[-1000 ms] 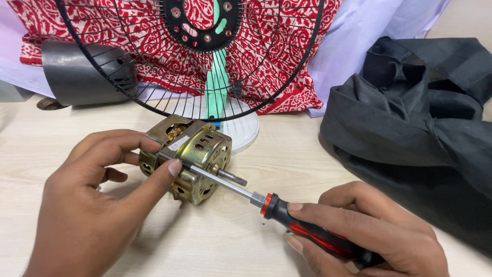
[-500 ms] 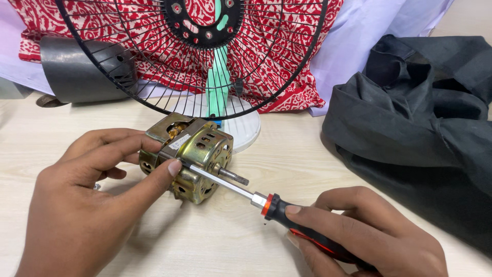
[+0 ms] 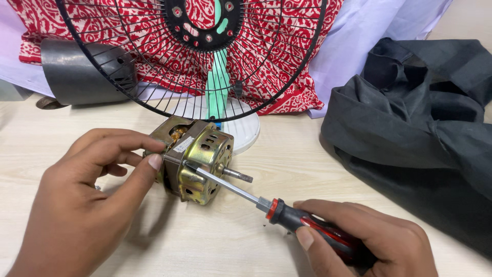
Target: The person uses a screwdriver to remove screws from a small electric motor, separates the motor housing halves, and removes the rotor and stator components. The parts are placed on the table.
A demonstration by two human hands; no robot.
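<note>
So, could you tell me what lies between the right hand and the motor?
Only the screwdriver: in the head view its shaft spans from the right hand to the motor.

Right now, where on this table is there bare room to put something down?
Bare wood lies between the motor and the black cloth, and at far left below the dark cylinder. It is crowded around the fan guard, its white base and both hands.

Both hands are bare: the left hand [image 3: 77,200] and the right hand [image 3: 369,243] show no gloves, rings or watch. No sleeve reaches either wrist. The fingers [image 3: 154,163] have short, plain nails.
</note>
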